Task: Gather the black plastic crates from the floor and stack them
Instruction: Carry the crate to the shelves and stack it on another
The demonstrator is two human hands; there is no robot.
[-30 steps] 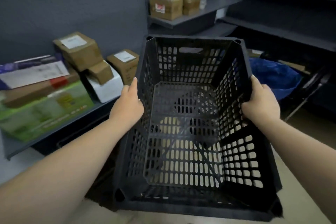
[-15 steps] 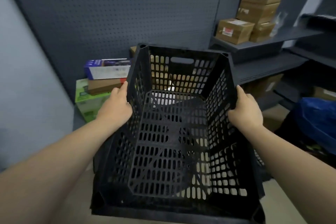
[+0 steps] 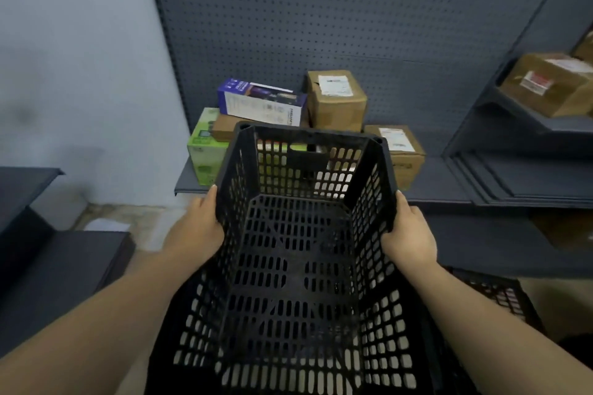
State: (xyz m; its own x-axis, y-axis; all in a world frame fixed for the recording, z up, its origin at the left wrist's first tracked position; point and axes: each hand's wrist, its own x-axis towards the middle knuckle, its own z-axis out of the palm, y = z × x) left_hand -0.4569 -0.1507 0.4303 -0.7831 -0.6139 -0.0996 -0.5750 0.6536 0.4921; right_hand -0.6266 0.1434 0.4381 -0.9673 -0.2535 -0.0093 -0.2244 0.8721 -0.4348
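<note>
1. Since the earlier frame the view has swung left: the cardboard boxes [image 3: 337, 99] now sit behind the crate, and a pale wall [image 3: 80, 74] has come into view.
2. Left hand [image 3: 195, 231] is clamped on the left wall of the black crate [image 3: 301, 266]; right hand [image 3: 409, 237] is clamped on its right wall.
3. The crate is held off the floor, open side towards the camera, in front of the shelf [image 3: 449, 183].
4. A second crate [image 3: 500, 295] is partly visible at lower right.
</note>
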